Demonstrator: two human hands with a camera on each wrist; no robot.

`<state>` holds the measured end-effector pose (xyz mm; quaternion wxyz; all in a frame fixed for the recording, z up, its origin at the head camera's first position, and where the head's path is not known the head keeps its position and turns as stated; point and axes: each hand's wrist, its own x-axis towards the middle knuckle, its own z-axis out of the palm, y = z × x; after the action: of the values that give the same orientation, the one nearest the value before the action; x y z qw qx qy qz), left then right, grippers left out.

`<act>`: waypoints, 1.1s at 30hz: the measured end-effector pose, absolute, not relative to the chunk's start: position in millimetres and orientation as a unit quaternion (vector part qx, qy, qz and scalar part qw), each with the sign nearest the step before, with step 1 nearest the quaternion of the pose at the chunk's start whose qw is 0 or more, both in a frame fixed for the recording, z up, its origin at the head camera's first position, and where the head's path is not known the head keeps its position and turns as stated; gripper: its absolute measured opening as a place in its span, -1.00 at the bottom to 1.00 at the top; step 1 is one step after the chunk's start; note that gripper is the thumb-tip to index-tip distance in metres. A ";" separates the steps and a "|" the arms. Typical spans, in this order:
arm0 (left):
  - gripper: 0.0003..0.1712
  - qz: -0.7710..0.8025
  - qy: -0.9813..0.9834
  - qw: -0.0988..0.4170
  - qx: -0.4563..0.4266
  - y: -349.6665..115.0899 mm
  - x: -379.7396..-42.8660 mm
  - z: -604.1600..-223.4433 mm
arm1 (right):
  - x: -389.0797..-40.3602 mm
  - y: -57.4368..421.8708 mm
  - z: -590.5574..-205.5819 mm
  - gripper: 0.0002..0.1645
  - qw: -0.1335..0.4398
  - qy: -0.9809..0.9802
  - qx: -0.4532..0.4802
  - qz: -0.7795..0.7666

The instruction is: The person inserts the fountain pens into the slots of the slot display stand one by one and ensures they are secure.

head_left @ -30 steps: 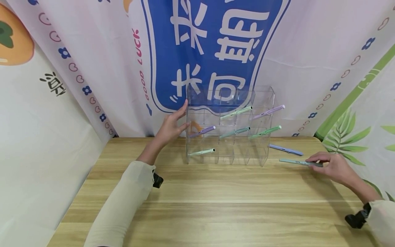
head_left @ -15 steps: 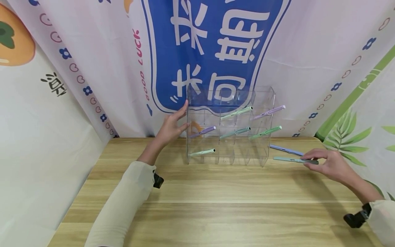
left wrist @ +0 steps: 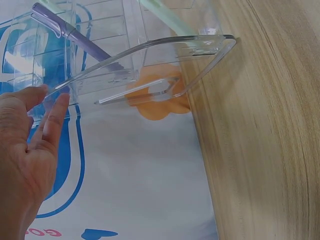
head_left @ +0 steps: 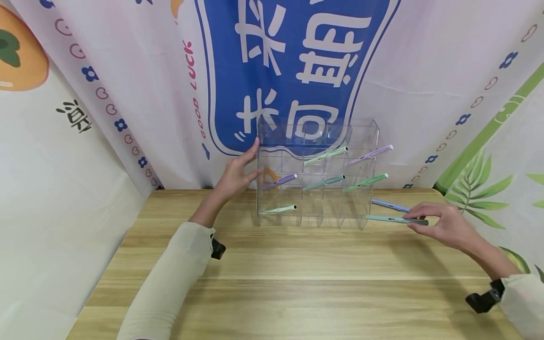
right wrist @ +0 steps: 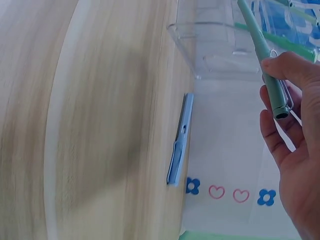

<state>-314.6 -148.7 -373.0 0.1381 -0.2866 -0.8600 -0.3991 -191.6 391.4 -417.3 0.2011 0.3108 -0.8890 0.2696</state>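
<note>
A clear acrylic pen rack (head_left: 312,215) stands at the back of the table, with several pastel pens slanting out of its compartments. My left hand (head_left: 233,178) holds the rack's left side, thumb and fingertips at the edge of the clear panel (left wrist: 145,47) in the left wrist view. Right of the rack, my right hand (head_left: 444,225) pinches a grey-green pen (head_left: 388,218) by its clip end. The pen points left, its tip overlapping the rack's lower right corner in the head view. Its wire clip shows under my thumb in the right wrist view, where the pen (right wrist: 274,90) looks green.
A blue pen (right wrist: 180,142) lies on the wooden table (head_left: 297,293), right of the rack and beside my right hand. In the rack sit purple (head_left: 280,181), green (head_left: 367,182) and lilac (head_left: 371,154) pens, among others. A printed curtain (head_left: 403,94) hangs close behind.
My right hand has moved left with the grey-green pen, bringing the tip to the rack's right corner and covering part of the blue pen. My left hand stays put on the rack.
</note>
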 end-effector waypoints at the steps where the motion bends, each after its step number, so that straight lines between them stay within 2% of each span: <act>1: 0.04 -0.398 -0.861 0.138 -0.285 -148.6 -314.3 -372.5 | -192.0 389.4 -416.5 -0.50 0.199 -0.889 0.313 0.270; 15: 0.05 -0.392 -0.863 0.139 -0.286 -148.1 -314.2 -370.8 | -201.6 351.7 -410.4 -0.52 0.233 -0.862 0.342 0.293; 33: 0.04 -0.400 -0.861 0.134 -0.285 -148.6 -313.9 -372.5 | -216.9 309.6 -414.7 -0.63 0.259 -0.858 0.331 0.295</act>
<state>-313.9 -148.6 -372.5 0.1338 -0.2853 -0.8606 -0.4000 -216.9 309.6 -414.7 0.2588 0.3311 -0.8583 0.2946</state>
